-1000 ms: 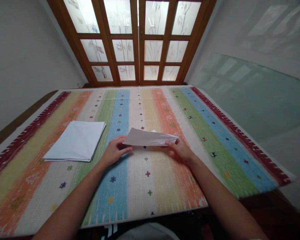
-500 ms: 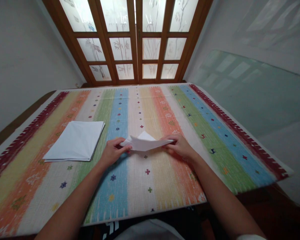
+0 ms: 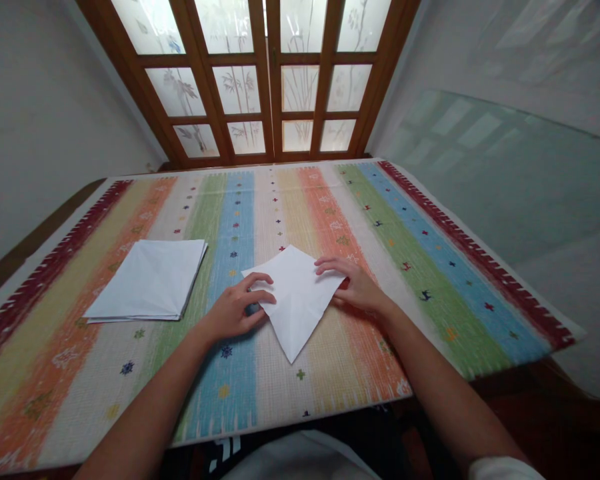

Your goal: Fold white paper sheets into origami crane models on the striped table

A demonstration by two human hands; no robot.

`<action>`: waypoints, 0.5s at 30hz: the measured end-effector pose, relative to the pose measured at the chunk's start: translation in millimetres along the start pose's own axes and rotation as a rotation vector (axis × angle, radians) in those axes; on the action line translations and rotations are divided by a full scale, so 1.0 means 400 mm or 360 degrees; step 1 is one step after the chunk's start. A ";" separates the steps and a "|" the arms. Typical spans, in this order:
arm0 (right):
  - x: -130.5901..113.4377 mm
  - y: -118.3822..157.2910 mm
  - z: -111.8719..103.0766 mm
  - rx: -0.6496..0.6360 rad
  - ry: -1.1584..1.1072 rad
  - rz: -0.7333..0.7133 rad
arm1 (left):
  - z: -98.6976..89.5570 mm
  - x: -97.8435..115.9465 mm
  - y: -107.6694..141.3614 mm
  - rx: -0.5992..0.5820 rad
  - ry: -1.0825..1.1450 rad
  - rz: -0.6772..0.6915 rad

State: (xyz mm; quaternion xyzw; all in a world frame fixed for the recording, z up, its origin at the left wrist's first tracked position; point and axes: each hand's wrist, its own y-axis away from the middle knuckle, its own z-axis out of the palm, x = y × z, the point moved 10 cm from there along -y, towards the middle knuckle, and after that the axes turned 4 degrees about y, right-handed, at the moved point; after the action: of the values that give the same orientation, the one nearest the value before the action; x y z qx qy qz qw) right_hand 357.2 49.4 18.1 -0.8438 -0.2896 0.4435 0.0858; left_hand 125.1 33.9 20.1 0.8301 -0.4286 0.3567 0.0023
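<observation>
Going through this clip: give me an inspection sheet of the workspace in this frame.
surface: striped cloth spread over a tabletop
job's things: folded white paper sheet, lying flat as a diamond between the hands
clutter: stack of folded white paper left of the hands
hands: left hand on the sheet's left corner; right hand at its right corner; both flat, not gripping
cables: nothing seen
surroundings: wooden doors with frosted panes ahead, white walls beside them
</observation>
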 end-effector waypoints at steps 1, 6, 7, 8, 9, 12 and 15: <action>-0.004 -0.001 -0.001 0.0039 0.0022 -0.0016 | 0.001 0.003 0.000 0.0002 -0.0027 0.0001; -0.010 -0.001 -0.005 0.0224 0.0036 0.0000 | -0.001 0.025 -0.002 0.0039 -0.0054 0.0043; -0.010 -0.001 -0.006 0.0263 0.0013 0.0022 | -0.002 0.031 -0.003 0.0048 -0.0046 0.0059; -0.010 0.000 -0.006 0.0290 -0.0016 0.0042 | -0.004 0.035 -0.004 0.0059 -0.0038 0.0072; -0.010 0.001 -0.003 0.0302 -0.0049 0.0060 | -0.005 0.038 -0.004 0.0068 -0.0032 0.0079; -0.004 0.000 0.017 0.0268 -0.0172 0.0138 | -0.006 0.040 -0.005 0.0084 -0.0002 0.0073; 0.011 0.000 0.027 0.0245 -0.0280 0.0226 | -0.003 0.029 -0.005 0.0082 0.0015 0.0044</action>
State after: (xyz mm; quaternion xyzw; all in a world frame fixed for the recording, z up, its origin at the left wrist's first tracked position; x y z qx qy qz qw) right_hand 350.6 50.5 8.8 -0.8111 -0.2006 0.5415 0.0931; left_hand 130.2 27.5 28.4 0.8222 -0.4306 0.3715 -0.0219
